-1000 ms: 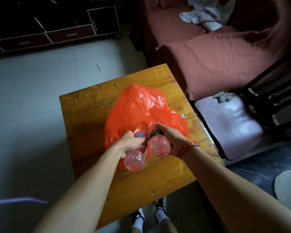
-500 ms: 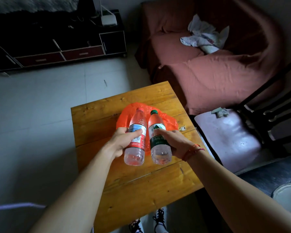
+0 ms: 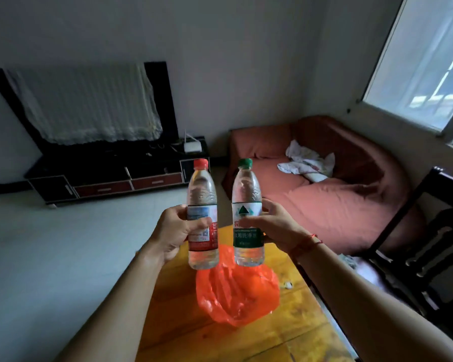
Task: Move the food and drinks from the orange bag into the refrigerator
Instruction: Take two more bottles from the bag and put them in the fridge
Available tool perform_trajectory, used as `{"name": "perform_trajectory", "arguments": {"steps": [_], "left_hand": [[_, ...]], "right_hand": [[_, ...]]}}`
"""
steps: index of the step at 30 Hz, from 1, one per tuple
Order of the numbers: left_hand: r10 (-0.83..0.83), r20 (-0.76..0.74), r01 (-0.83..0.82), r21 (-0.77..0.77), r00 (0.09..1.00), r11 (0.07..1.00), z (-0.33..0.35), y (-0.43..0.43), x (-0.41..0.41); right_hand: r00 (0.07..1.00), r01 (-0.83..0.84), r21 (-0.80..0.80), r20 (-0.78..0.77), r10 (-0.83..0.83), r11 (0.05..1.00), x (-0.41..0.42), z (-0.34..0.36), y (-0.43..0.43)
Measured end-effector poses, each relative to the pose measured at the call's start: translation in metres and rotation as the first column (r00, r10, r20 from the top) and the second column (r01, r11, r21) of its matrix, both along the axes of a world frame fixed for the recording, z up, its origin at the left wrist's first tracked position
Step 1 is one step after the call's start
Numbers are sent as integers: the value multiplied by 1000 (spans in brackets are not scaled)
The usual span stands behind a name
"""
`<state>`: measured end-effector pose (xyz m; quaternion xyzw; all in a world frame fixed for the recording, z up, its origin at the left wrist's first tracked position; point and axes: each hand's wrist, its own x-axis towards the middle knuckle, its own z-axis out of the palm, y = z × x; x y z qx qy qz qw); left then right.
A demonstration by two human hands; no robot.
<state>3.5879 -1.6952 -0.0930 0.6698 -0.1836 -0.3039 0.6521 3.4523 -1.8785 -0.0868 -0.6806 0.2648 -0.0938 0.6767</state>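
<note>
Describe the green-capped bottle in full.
The green-capped bottle is clear plastic with clear liquid inside, its cap on, and a white-and-green label bearing a triangle mark. It is held upright in the air, the right hand gripping it round the label, above the orange bag, beside the red-capped bottle without touching it.

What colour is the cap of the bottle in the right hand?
Green: the clear plastic water bottle in the right hand has a green cap, seen in the head view.

Red string bracelet [image 3: 305,245], right wrist
</note>
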Motion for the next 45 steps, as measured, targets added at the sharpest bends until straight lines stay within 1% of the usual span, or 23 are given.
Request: {"name": "perform_trajectory", "arguments": {"steps": [3,5,7,12,18,24,29,32,35,38,41,45], "left_hand": [[20,140,-11,-59,990,998,40,8,1],[41,238,-21,-84,970,996,64,14,1],[75,328,-43,-104,942,994,85,22,-1],[107,498,-63,-105,861,993,119,44,-3],[134,575,-86,-109,807,990,134,63,-5],[154,581,-101,-123,800,987,141,85,-1],[195,549,-138,-145,813,980,145,115,3],[270,519,-217,-162,811,963,146,134,3],[366,500,-321,-177,785,930,145,156,-3],[500,491,-465,-203,713,862,143,180,-14],[652,458,-618,-248,604,746,141,206,-38],[768,428,-745,-267,476,611,142,249,-86]], "right_hand": [[992,4,-65,126,4,998,1,38,2],[976,-3,-89,215,22,996,2,60,5],[961,-7,-133,273,44,991,4,81,8],[937,4,-225,342,75,974,6,118,23],[921,-2,-280,374,111,960,9,133,40],[910,-20,-297,390,140,955,20,136,57],[904,-55,-316,387,182,947,40,136,77],[896,-97,-334,380,228,938,54,136,91],[880,-151,-359,376,290,921,69,139,108],[844,-234,-386,375,383,892,81,139,128],[794,-343,-423,346,499,839,88,138,153],[693,-490,-441,326,643,752,89,135,201]]}}
